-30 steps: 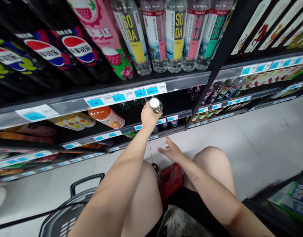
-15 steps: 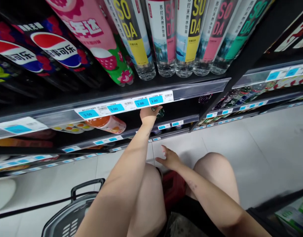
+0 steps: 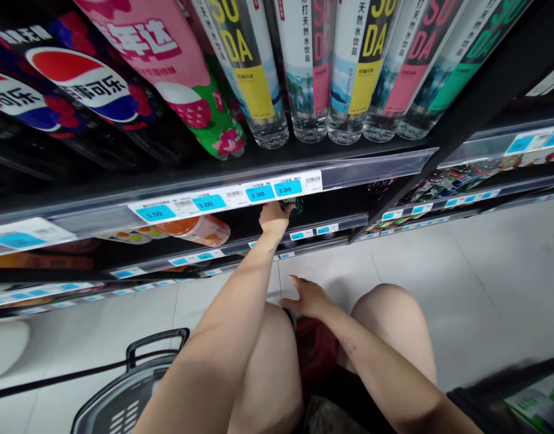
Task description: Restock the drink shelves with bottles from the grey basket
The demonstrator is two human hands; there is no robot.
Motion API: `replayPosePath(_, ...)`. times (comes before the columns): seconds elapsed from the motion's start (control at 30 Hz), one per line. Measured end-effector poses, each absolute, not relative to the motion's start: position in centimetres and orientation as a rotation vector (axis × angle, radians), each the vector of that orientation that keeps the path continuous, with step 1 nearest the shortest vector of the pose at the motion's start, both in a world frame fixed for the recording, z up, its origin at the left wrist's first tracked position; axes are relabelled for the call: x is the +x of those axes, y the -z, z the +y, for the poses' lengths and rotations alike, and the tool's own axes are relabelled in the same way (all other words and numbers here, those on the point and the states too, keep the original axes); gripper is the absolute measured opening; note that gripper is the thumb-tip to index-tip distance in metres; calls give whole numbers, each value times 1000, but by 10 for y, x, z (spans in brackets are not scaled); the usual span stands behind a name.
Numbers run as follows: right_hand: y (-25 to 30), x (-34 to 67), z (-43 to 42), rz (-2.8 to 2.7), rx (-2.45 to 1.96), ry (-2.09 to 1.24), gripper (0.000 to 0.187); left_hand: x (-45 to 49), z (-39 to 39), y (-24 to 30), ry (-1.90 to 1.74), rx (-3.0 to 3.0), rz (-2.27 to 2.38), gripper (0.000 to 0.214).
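My left hand (image 3: 273,217) reaches under the price rail (image 3: 222,198) into the shelf below the soda bottles. Its fingers are wrapped round a dark green bottle (image 3: 293,206), whose top is hidden by the rail. My right hand (image 3: 306,298) hangs low between my knees with fingers loosely spread, holding nothing, just above a red item (image 3: 315,349). An orange juice bottle (image 3: 199,229) lies on the same shelf to the left of my left hand.
Clear soda bottles (image 3: 304,72), a pink strawberry bottle (image 3: 168,66) and cola bottles (image 3: 78,84) stand on the upper shelf. A grey shopping basket (image 3: 136,386) sits at my lower left on the tiled floor (image 3: 484,271). More shelves run off to the right.
My left hand has pushed the bottle in under the price rail, so its white cap no longer shows. The view has moved closer to the shelf. The right hand dropped slightly.
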State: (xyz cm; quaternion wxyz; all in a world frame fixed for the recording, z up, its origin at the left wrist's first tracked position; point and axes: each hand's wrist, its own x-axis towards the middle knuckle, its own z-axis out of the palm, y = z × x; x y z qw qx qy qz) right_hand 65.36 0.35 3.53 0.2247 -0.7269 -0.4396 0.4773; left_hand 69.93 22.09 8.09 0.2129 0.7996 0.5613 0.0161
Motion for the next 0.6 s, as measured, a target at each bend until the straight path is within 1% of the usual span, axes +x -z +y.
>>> replayPosePath(0.07, -35, 650, 3, -1179, -1940, -1361, 84, 703, 220, -76, -50, 2234, 1568, 37)
replayPosePath(0.17, -34, 647, 3, -1026, -1814, -1430, 77, 706, 222, -71, -58, 2235, 1571, 38)
replayPosePath(0.33, -28, 648, 5, -904, -1787, -1380, 62, 706, 227, -67, -4, 2246, 1547, 36)
replayPosePath(0.43, -24, 647, 5, -903, -1838, -1362, 60, 705, 228, -65, 34, 2240, 1554, 34)
replayPosePath(0.6, -22, 640, 3, -932, -1847, -1393, 63, 706, 230, -62, 20, 2261, 1558, 38)
